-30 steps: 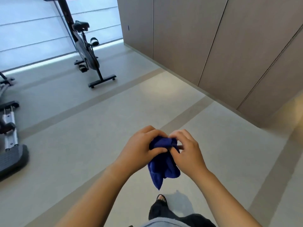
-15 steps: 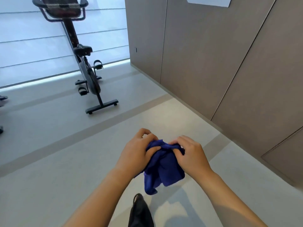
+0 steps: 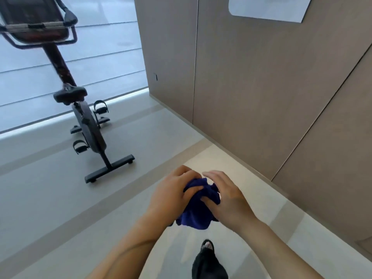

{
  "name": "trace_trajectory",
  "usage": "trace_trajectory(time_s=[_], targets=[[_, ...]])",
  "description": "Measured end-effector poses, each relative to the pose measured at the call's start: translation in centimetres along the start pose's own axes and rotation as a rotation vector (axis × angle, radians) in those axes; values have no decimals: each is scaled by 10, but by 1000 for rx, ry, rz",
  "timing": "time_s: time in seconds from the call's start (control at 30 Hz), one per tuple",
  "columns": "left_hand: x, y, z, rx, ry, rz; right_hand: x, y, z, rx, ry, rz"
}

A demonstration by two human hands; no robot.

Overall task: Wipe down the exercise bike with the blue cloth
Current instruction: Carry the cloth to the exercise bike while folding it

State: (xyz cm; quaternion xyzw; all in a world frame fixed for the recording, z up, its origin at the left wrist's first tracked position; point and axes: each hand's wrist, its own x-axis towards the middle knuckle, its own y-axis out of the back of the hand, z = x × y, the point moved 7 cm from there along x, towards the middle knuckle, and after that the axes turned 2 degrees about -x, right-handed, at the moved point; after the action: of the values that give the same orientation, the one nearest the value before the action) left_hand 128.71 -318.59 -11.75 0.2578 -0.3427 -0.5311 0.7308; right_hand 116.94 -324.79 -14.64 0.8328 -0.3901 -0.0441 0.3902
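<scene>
The black upright exercise bike with a padded saddle (image 3: 88, 127) stands closer than half a second ago, filling the far left, well apart from the hands. The right hand (image 3: 227, 200) has loosened: its fingers now lie straight above the cloth, only the thumb pressing in. The left hand (image 3: 171, 196) stays clenched round the deep blue soft cloth (image 3: 197, 210), which sits bunched in a crumpled wad between both hands, near centre, its lower part hanging. One bike, two pedals, one cloth, two hands, one white paper sheet (image 3: 267, 8) on the brown panelled wall (image 3: 261, 87).
</scene>
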Motion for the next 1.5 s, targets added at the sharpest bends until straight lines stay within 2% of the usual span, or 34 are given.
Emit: trace_trajectory(time_s=[0.2, 0.4, 0.57, 0.77, 0.9, 1.03, 1.23, 1.5], targets=[[172, 3, -79, 0, 34, -15, 178, 4, 66, -176, 105, 31], [318, 30, -162, 4, 213, 22, 338, 7, 85, -243, 320, 106], [414, 54, -241, -14, 304, 54, 468, -21, 107, -271, 442, 48], [546, 84, -348, -43, 295, 57, 646, -60, 127, -265, 459, 28], [629, 118, -413, -9, 298, 14, 760, -89, 145, -195, 342, -26], [712, 170, -477, 33, 327, 144, 859, -113, 142, -176, 382, -11], [817, 223, -554, 70, 340, 214, 987, -159, 158, -63, 348, -93], [950, 302, -661, 159, 356, 335, 1205, -207, 160, 63, 469, -111]])
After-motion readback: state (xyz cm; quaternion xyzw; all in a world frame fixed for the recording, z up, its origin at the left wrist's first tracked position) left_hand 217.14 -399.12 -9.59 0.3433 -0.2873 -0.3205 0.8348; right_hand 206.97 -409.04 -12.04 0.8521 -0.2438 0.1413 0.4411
